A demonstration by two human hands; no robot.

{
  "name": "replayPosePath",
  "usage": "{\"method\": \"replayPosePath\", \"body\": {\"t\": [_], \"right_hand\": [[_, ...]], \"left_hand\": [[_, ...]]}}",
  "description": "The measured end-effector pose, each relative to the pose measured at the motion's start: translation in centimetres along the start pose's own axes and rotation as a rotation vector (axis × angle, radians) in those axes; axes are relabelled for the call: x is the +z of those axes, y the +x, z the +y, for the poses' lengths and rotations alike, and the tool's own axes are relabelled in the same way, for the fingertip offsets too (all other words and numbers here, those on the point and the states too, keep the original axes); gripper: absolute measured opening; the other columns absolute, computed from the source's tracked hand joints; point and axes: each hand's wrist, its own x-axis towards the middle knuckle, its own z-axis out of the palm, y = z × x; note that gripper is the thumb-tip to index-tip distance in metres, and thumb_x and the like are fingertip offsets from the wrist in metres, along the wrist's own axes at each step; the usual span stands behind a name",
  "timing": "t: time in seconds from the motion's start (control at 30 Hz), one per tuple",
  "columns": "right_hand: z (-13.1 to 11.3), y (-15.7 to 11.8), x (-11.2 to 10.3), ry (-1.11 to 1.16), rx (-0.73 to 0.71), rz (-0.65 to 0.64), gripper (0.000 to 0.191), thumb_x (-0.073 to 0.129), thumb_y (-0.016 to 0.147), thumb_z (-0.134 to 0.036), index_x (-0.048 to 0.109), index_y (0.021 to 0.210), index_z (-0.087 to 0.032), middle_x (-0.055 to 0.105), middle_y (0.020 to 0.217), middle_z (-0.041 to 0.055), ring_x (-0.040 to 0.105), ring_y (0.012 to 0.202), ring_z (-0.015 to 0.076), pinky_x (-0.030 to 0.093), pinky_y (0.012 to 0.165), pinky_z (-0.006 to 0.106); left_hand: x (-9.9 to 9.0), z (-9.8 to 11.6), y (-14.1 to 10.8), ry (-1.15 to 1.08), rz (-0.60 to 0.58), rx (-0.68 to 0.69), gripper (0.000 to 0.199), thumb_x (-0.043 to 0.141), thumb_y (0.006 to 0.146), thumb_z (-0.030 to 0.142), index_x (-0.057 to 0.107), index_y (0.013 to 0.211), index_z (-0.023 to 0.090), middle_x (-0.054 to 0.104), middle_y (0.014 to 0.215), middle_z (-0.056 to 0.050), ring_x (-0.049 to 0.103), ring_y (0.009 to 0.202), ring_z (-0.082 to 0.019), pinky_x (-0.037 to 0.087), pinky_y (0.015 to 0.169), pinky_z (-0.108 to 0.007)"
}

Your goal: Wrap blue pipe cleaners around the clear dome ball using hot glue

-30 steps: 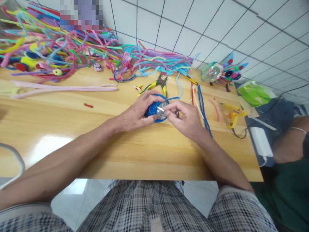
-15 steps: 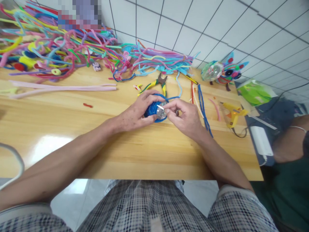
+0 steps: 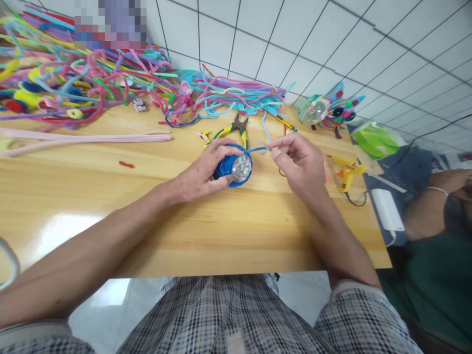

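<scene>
My left hand is wrapped around a clear plastic bottle that lies on its side, its round end facing right. Blue pipe cleaner is coiled about the bottle, and one loose blue end sticks out to the right. At that end is my right hand, closed on small scissors. Only their silver tip and a handle loop below the fingers show; the rest is hidden in the hand. Just behind the bottle lie pliers with yellow-green handles.
Heaps of coloured pipe cleaners and a bundle line the back. A decorated bottle figure stands at back right, near a yellow glue gun. Pink strips lie left. Another person's arm is at right.
My right hand has moved right, taking the scissors from the bottle's clear end to the loose blue pipe cleaner. My left hand keeps its hold. The view has shifted slightly.
</scene>
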Motion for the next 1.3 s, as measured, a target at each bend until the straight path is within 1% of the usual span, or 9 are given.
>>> {"method": "replayPosePath", "body": {"t": [0.1,0.2,0.33,0.43,0.53,0.63,0.73,0.97,1.3], "right_hand": [[1.9,-0.3,-1.3,-0.071,0.101,-0.056,0.011,0.073,0.096,-0.034,0.079,0.099,-0.026,0.060,0.066,-0.0056,0.051,0.058,0.0132,0.044,0.060,0.030],[4.6,-1.6,-1.5,-0.204,0.150,-0.176,0.012,0.070,0.097,-0.032,0.079,0.098,-0.024,0.069,0.071,-0.0033,0.059,0.061,0.0146,0.047,0.063,0.029],[6.6,-3.2,-1.0,-0.485,0.020,-0.310,0.015,0.068,0.101,-0.029,0.078,0.091,-0.024,0.080,0.089,0.0047,0.074,0.084,0.0232,0.058,0.081,0.038],[5.7,-3.3,-0.5,-0.599,-0.203,-0.178,0.021,0.066,0.106,-0.031,0.077,0.090,-0.025,0.079,0.094,0.0079,0.075,0.095,0.0291,0.060,0.094,0.047],[3.8,-2.2,0.3,-0.562,-0.369,-0.007,0.017,0.062,0.110,-0.027,0.079,0.111,-0.026,0.083,0.114,0.0095,0.076,0.113,0.0316,0.059,0.106,0.052],[3.0,-0.7,1.7,-0.502,-0.469,-0.030,0.026,0.058,0.111,-0.024,0.075,0.130,-0.027,0.081,0.137,0.0111,0.073,0.131,0.0317,0.057,0.116,0.054],[3.7,0.3,2.9,-0.448,-0.502,-0.103,0.027,0.055,0.113,-0.023,0.075,0.132,-0.025,0.082,0.132,0.0118,0.075,0.126,0.0300,0.060,0.111,0.050],[4.9,0.3,3.7,-0.366,-0.511,-0.036,0.030,0.053,0.114,-0.017,0.080,0.121,-0.027,0.083,0.109,0.0064,0.077,0.108,0.0241,0.062,0.097,0.041],[4.8,-0.2,3.7,-0.376,-0.431,-0.072,0.037,0.049,0.112,-0.020,0.084,0.122,-0.031,0.083,0.111,0.0079,0.077,0.108,0.0270,0.064,0.097,0.048]], "left_hand": [[-0.1,0.0,0.0,0.004,-0.003,-0.003,0.051,0.066,0.110,0.046,0.056,0.155,0.025,0.055,0.161,-0.017,0.048,0.160,-0.037,0.044,0.136,-0.058],[-0.2,0.1,0.0,0.011,-0.011,0.000,0.051,0.066,0.110,0.044,0.055,0.155,0.025,0.054,0.162,-0.018,0.047,0.161,-0.037,0.044,0.135,-0.057],[-0.3,0.3,0.1,0.014,-0.020,-0.010,0.051,0.066,0.110,0.045,0.055,0.155,0.025,0.054,0.162,-0.017,0.048,0.161,-0.037,0.044,0.135,-0.058],[-0.3,0.2,0.1,0.023,-0.022,0.003,0.051,0.066,0.109,0.043,0.054,0.155,0.025,0.054,0.161,-0.018,0.049,0.160,-0.037,0.044,0.136,-0.060],[-0.3,0.1,0.1,0.039,-0.031,0.015,0.051,0.065,0.109,0.041,0.053,0.156,0.025,0.054,0.162,-0.018,0.048,0.160,-0.037,0.043,0.136,-0.061],[-0.2,0.1,0.2,0.038,-0.026,0.016,0.050,0.065,0.109,0.041,0.053,0.155,0.025,0.055,0.161,-0.017,0.047,0.160,-0.036,0.043,0.136,-0.061],[-0.2,0.3,0.2,0.030,-0.021,0.011,0.049,0.065,0.109,0.040,0.053,0.155,0.025,0.054,0.160,-0.017,0.049,0.159,-0.035,0.044,0.136,-0.059],[-0.2,0.3,0.1,0.016,-0.028,0.004,0.049,0.064,0.110,0.039,0.053,0.156,0.024,0.054,0.160,-0.017,0.047,0.160,-0.035,0.044,0.136,-0.057],[-0.2,0.3,0.1,0.011,-0.015,0.007,0.049,0.064,0.110,0.043,0.054,0.155,0.026,0.057,0.160,-0.017,0.047,0.161,-0.036,0.042,0.137,-0.061]]}}
